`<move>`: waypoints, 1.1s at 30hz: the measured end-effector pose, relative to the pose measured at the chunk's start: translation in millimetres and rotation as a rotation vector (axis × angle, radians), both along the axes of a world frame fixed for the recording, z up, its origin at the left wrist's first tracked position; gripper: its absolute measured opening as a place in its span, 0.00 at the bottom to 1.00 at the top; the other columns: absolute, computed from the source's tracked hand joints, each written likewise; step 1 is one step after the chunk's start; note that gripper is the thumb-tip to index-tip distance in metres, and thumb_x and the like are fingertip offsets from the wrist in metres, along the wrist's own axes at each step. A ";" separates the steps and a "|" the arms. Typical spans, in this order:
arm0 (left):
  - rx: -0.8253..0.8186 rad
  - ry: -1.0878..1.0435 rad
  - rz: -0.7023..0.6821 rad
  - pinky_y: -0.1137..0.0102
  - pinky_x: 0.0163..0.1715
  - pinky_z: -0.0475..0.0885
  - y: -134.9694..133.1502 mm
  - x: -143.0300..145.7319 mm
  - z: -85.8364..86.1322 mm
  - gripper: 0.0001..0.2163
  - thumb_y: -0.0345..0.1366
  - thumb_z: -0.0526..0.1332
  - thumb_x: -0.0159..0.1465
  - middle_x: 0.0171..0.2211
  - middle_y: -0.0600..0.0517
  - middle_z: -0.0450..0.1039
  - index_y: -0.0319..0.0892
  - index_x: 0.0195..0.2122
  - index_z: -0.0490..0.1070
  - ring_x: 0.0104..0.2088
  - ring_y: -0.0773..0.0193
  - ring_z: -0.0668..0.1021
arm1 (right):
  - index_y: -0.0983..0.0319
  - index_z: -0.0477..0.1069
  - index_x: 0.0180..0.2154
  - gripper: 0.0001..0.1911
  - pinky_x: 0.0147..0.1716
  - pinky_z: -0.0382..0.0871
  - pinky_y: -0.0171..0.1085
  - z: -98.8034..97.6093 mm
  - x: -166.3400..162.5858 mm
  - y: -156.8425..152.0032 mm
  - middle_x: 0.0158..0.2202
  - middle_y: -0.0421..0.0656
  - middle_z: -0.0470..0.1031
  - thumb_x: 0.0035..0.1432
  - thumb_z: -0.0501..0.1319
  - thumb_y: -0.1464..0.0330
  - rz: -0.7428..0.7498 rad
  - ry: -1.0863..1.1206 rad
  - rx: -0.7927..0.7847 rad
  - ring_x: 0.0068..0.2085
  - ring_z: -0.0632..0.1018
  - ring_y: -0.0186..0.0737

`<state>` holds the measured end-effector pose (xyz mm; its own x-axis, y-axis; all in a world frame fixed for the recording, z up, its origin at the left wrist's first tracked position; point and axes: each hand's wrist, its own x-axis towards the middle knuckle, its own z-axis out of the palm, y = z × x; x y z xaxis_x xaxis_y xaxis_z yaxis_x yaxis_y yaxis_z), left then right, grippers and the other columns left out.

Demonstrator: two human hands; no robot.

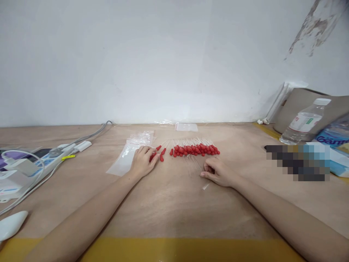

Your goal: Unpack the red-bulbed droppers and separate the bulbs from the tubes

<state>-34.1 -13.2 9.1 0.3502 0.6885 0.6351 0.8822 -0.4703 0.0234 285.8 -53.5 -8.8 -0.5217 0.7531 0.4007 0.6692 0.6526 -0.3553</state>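
Note:
A row of glass droppers with red rubber bulbs [195, 149] lies across the middle of the wooden table [169, 203]. My left hand [142, 161] rests on the table with its fingers curled over a few separate red-bulbed droppers [160, 153], right beside a pile of clear plastic bags [131, 151]. My right hand [216, 171] lies just in front of the row, fingers curled in a pinch on the clear stems of droppers; what it holds is hard to make out.
A power strip with white cables [40, 162] and a white object [11, 223] lie at the left. A small clear bag [187, 127] sits by the wall. At the right stand a water bottle [304, 123], a cardboard box [305, 105] and a blue pack [334, 140].

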 end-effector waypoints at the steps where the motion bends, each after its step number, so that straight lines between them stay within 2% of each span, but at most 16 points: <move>1: 0.003 0.000 0.007 0.63 0.39 0.62 -1.2 0.7 0.8 0.11 0.41 0.52 0.61 0.35 0.47 0.70 0.43 0.38 0.71 0.39 0.57 0.70 | 0.62 0.60 0.23 0.17 0.33 0.57 0.36 -0.2 1.0 0.9 0.22 0.38 0.64 0.55 0.55 0.56 0.010 -0.010 -0.002 0.27 0.64 0.32; 3: 0.012 -0.005 0.025 0.62 0.39 0.61 -3.0 1.7 2.7 0.11 0.41 0.53 0.61 0.36 0.47 0.70 0.44 0.38 0.71 0.40 0.56 0.69 | 0.63 0.61 0.22 0.19 0.33 0.57 0.36 3.2 4.3 1.8 0.22 0.37 0.63 0.52 0.57 0.54 0.067 -0.029 -0.047 0.27 0.65 0.32; 7: -0.003 -0.057 0.083 0.62 0.39 0.61 -1.9 0.2 8.1 0.10 0.38 0.52 0.60 0.36 0.49 0.70 0.43 0.37 0.70 0.40 0.56 0.69 | 0.62 0.67 0.27 0.23 0.31 0.60 0.33 19.8 16.2 2.3 0.27 0.39 0.67 0.36 0.66 0.51 0.183 -0.094 -0.235 0.31 0.67 0.34; 10: -0.090 -0.137 0.126 0.64 0.39 0.64 1.5 -3.9 12.2 0.06 0.35 0.54 0.57 0.34 0.51 0.70 0.42 0.33 0.68 0.38 0.58 0.70 | 0.62 0.69 0.27 0.17 0.30 0.61 0.33 29.1 23.9 2.7 0.27 0.39 0.68 0.43 0.64 0.54 0.255 -0.142 -0.345 0.32 0.67 0.34; 13: -0.179 -0.187 0.153 0.66 0.36 0.65 4.5 -7.2 16.3 0.03 0.34 0.55 0.54 0.31 0.52 0.70 0.43 0.29 0.66 0.35 0.60 0.71 | 0.62 0.69 0.26 0.14 0.26 0.60 0.31 31.6 26.6 3.1 0.27 0.39 0.68 0.48 0.61 0.57 0.272 -0.069 -0.477 0.29 0.67 0.31; 15: -0.222 -0.192 0.160 0.66 0.36 0.65 6.8 -7.0 19.5 0.03 0.36 0.55 0.54 0.31 0.52 0.70 0.43 0.28 0.65 0.36 0.59 0.71 | 0.63 0.68 0.27 0.15 0.23 0.58 0.30 30.8 25.6 4.0 0.24 0.38 0.66 0.48 0.60 0.57 0.207 0.047 -0.576 0.25 0.65 0.30; 17: -0.267 -0.172 0.170 0.66 0.36 0.66 10.8 -4.7 23.5 0.05 0.39 0.56 0.54 0.32 0.51 0.70 0.43 0.28 0.66 0.37 0.58 0.71 | 0.63 0.66 0.26 0.16 0.20 0.55 0.29 28.1 22.4 6.3 0.21 0.36 0.64 0.48 0.59 0.56 0.073 0.165 -0.627 0.22 0.63 0.28; 21: -0.358 -0.098 0.203 0.67 0.37 0.66 27.3 4.3 30.5 0.07 0.40 0.55 0.54 0.33 0.49 0.71 0.43 0.28 0.66 0.38 0.57 0.72 | 0.62 0.62 0.21 0.17 0.16 0.51 0.29 15.0 10.1 14.7 0.16 0.35 0.61 0.45 0.60 0.56 -0.329 0.273 -0.512 0.18 0.61 0.27; 23: -0.401 -0.081 0.216 0.68 0.33 0.66 39.0 9.1 31.8 0.07 0.41 0.55 0.54 0.29 0.50 0.72 0.42 0.27 0.66 0.35 0.58 0.74 | 0.62 0.63 0.19 0.15 0.16 0.52 0.30 6.5 2.3 19.0 0.15 0.37 0.63 0.44 0.61 0.57 -0.440 0.278 -0.460 0.18 0.63 0.29; 26: -0.456 -0.064 0.231 0.70 0.28 0.66 55.7 14.5 29.8 0.07 0.41 0.56 0.53 0.24 0.51 0.71 0.42 0.26 0.65 0.30 0.59 0.75 | 0.62 0.67 0.22 0.13 0.17 0.55 0.31 -2.5 -8.4 23.5 0.17 0.39 0.68 0.45 0.60 0.58 -0.473 0.294 -0.430 0.19 0.67 0.32; 33: -0.482 -0.041 0.237 0.70 0.27 0.65 72.2 17.9 21.1 0.06 0.35 0.58 0.52 0.27 0.50 0.73 0.42 0.31 0.66 0.32 0.58 0.75 | 0.64 0.70 0.28 0.13 0.19 0.59 0.31 -6.8 -20.8 24.1 0.22 0.42 0.73 0.45 0.61 0.60 -0.423 0.320 -0.440 0.23 0.72 0.35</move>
